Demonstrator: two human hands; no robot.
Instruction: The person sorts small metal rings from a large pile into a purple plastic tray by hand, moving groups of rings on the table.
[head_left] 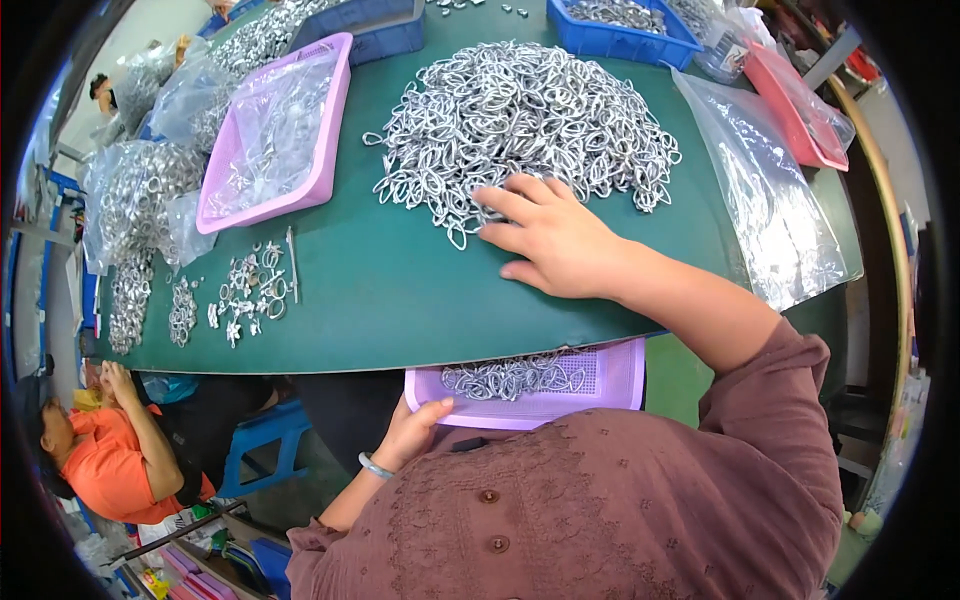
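Note:
A large heap of silver metal rings [530, 115], many of them oval, lies on the green table. At its near edge is my right hand [560, 240], fingers spread, the fingertips touching the nearest rings. My left hand [412, 428] grips the left end of a shallow purple plastic basket [618, 375], thumb over the rim. The basket is held just below the table's front edge, against my body. Inside it, toward the left, lies a layer of similar silver rings [510, 378]. The fingers under the basket are hidden.
Left on the green table [400, 300] are a pink basket [325, 165] with clear bags, small sorted metal pieces [255, 285] and bagged rings [150, 190]. Blue bins [640, 45] stand behind; a clear plastic bag [770, 200] lies right. A person in orange [120, 455] sits at left.

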